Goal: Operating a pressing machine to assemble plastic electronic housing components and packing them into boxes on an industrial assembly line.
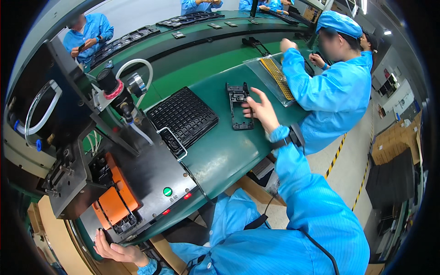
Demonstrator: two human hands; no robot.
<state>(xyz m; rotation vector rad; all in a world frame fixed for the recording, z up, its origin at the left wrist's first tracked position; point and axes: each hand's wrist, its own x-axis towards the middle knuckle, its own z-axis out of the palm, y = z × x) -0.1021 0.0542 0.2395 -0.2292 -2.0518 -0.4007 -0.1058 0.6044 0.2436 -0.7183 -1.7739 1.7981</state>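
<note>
Right hand: the wearer's right hand (260, 109) is half open, one digit standing apart, the other fingertips at the right edge of a black frame; whether they grip it I cannot tell.
Black frame: one black frame (236, 120), long and open in the middle, on the green table (224, 153); the fingers cover part of its right side.
Left hand: the wearer's left hand (114, 251) is open and empty, fingers extended, by the near corner of the machine base (153, 181); I cannot tell whether the fingertips touch it.
Orange fixture: one orange fixture (118, 195) on the base, with a dark part (126, 223) at its near end; its far end is partly hidden by the machine.
Controls: one green button (167, 192) and two red lights (187, 195) along the base.
Trays: one stack of black gridded trays (188, 114), between machine and frame; its layers are hard to count.
Yellow sheet: one yellow sheet (276, 77) on clear plastic, partly covered by a sleeve.
Co-workers: one blue-clad co-worker (327, 98) close on the right; others farther back are cut off or partly hidden.
</note>
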